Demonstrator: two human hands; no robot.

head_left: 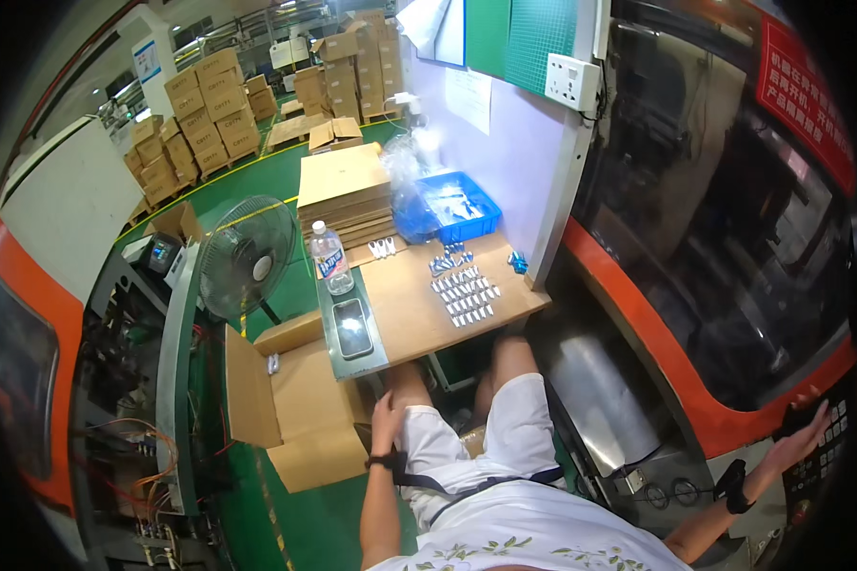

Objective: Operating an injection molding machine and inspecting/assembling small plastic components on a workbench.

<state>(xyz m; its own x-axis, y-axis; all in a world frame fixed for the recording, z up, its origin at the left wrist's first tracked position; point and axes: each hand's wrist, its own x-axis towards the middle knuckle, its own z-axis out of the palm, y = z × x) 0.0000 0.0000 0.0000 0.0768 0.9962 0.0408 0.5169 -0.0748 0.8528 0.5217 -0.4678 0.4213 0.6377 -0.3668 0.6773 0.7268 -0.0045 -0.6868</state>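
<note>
My right hand reaches far right to the orange-framed machine, beside its dark key panel. Its fingers are apart around a dark part that could be a handle; whether they touch it I cannot tell. My left hand rests open against my left thigh, below the table edge, with nothing seen in it. On the wooden table ahead, small silvery parts lie in rows, with a looser group behind them. A few white pieces lie farther left.
A bottle and a phone occupy the table's left side. Behind are stacked cardboard and a blue bin. An open carton and a fan stand left. The machine's orange frame borders the right.
</note>
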